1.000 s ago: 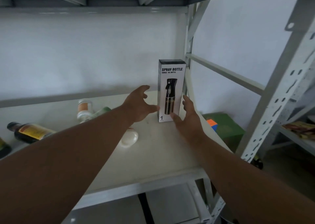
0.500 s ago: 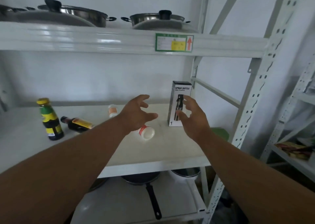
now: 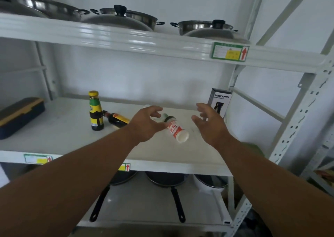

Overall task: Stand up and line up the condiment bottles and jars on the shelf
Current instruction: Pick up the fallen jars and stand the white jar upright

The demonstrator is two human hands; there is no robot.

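Both hands (image 3: 146,124) withdrawn from spray-bottle box (image 3: 219,102)

The white metal shelf (image 3: 54,137) carries a dark blue box with a tan lid (image 3: 18,115) at its nine o'clock edge, and a dark sauce bottle with a green label and yellow cap (image 3: 95,111) stands upright left of centre. Touching that bottle at its three o'clock side lies a dark bottle with a yellow label (image 3: 117,119), tipped over, while near the centre a white bottle with red print (image 3: 176,129) also lies on its side, its base pointing toward five o'clock. A spray bottle box (image 3: 219,102) stands upright at about two o'clock, by the rear right post.
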